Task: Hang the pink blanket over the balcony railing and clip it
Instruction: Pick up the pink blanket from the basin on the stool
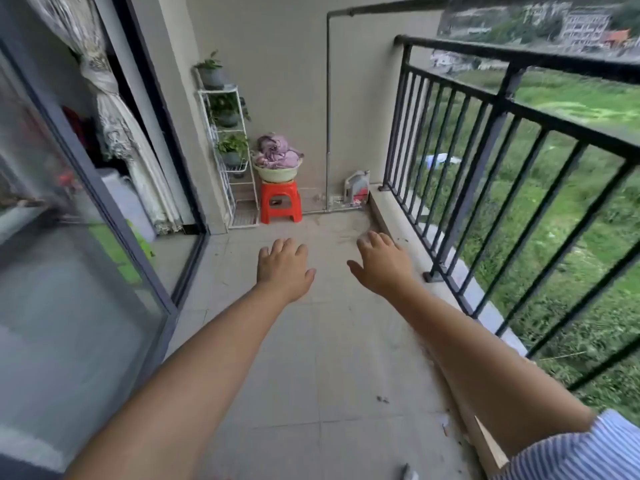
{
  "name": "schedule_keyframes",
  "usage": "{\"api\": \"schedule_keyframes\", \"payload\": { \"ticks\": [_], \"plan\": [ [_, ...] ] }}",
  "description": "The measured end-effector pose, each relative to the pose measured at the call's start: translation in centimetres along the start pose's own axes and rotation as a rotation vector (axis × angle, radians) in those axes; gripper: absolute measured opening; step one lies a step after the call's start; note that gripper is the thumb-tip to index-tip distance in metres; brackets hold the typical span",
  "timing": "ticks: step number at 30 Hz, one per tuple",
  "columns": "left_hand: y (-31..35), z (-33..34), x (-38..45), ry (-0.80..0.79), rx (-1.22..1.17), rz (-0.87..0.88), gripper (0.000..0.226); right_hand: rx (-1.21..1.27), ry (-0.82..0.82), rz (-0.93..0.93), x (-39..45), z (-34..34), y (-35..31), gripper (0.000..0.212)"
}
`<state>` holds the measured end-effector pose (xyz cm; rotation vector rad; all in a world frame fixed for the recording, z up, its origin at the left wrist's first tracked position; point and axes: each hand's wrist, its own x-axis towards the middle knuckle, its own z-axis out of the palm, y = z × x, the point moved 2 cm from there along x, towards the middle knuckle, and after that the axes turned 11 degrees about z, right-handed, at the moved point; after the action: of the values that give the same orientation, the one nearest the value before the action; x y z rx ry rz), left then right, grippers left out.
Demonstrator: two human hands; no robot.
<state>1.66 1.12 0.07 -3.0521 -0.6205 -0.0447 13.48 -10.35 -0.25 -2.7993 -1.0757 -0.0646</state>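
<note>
The pink blanket [277, 152] lies bunched in a pale green basin [276, 173] on a red plastic stool [280, 201] against the far wall. The black balcony railing [519, 60] runs along the right side, its top bar bare. My left hand [284, 268] and my right hand [381, 266] stretch forward over the tiled floor, palms down, fingers spread and holding nothing. Both hands are well short of the stool. No clips are visible.
A white plant rack [228, 147] with potted plants stands left of the stool. A plastic jug [356, 187] sits in the far right corner by a low concrete kerb [391, 220]. Glass sliding doors [86, 237] and a curtain line the left side.
</note>
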Motion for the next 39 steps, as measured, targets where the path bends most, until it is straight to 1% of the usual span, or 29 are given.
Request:
{"api": "schedule_keyframes", "payload": {
  "ticks": [2, 6, 10, 13, 17, 20, 25, 29, 35, 39],
  "plan": [
    [-2.0, 0.3, 4.0, -0.019, -0.01, -0.036, 0.047, 0.017, -0.024, -0.001, 4.9, 0.6, -0.1, 0.048],
    [-7.0, 1.6, 13.0, -0.049, -0.036, -0.062, 0.046, 0.0, -0.074, -0.069, 15.3, 2.4, -2.1, 0.049],
    [-13.3, 3.2, 23.5, -0.036, -0.035, -0.084, 0.045, -0.033, -0.095, -0.11, 27.1, 4.7, -4.5, 0.049],
    [-18.5, 3.3, 31.9, -0.022, -0.034, -0.083, 0.047, -0.043, -0.103, -0.094, 36.8, 5.5, -6.2, 0.048],
    [-25.3, 3.2, 41.9, -0.043, -0.008, -0.108, 0.046, -0.048, -0.146, -0.073, 48.9, 6.4, -8.0, 0.047],
    [-29.9, 4.1, 48.9, -0.055, -0.019, -0.123, 0.044, -0.023, -0.169, -0.054, 56.6, 7.6, -9.1, 0.048],
    [-36.7, 7.0, 62.1, -0.072, -0.029, -0.122, 0.045, -0.003, -0.181, -0.048, 71.5, 12.0, -10.7, 0.049],
    [-42.6, 9.0, 73.8, -0.076, -0.002, -0.106, 0.048, 0.027, -0.197, -0.023, 85.5, 15.1, -12.6, 0.05],
    [-51.8, 9.5, 88.5, -0.092, -0.029, -0.152, 0.051, 0.077, -0.243, -0.02, 103.6, 17.1, -16.5, 0.051],
    [-59.0, 11.2, 97.4, -0.092, -0.053, -0.186, 0.048, 0.066, -0.302, -0.055, 114.9, 20.3, -20.0, 0.051]
  ]
}}
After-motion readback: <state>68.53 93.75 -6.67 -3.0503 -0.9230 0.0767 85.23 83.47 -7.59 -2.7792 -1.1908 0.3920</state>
